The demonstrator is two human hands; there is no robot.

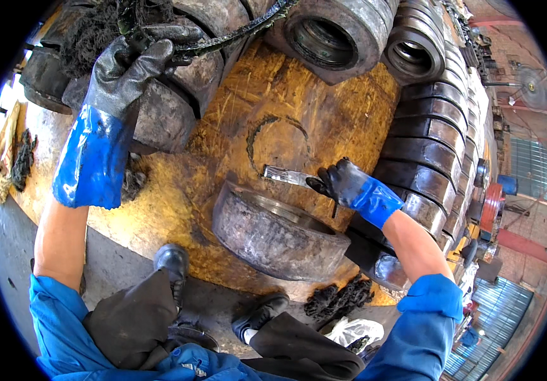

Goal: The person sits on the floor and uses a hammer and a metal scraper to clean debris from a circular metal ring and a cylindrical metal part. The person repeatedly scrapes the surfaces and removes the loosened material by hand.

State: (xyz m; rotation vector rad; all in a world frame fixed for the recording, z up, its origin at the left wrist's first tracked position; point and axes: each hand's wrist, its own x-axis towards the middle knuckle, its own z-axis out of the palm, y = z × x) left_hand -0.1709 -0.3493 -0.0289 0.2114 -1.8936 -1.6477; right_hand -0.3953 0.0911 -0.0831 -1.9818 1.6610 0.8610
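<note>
Up at the left, my left hand (pixel 131 70), in a blue glove with a blackened palm, has its fingers closed around a black greasy curved strip (pixel 242 35). The strip arcs away to the right in front of the metal parts. Over the yellowish, oil-stained tabletop (pixel 343 114), my right hand (pixel 348 184), gloved alike, grips a flat metal scraper (pixel 288 176) with its blade pointing left. Just below the blade lies a thick, grimy metal ring (pixel 280 235). A dark circular grease mark (pixel 251 143) shows on the tabletop beyond the scraper.
Hollow metal cylinders (pixel 337 38) stand at the far side. A long row of dark metal rings (pixel 422 146) lines the right. Black fibrous wads (pixel 86 41) rest on parts at the upper left, with another wad (pixel 340 298) near the front edge, close to a white plastic bag (pixel 356 331).
</note>
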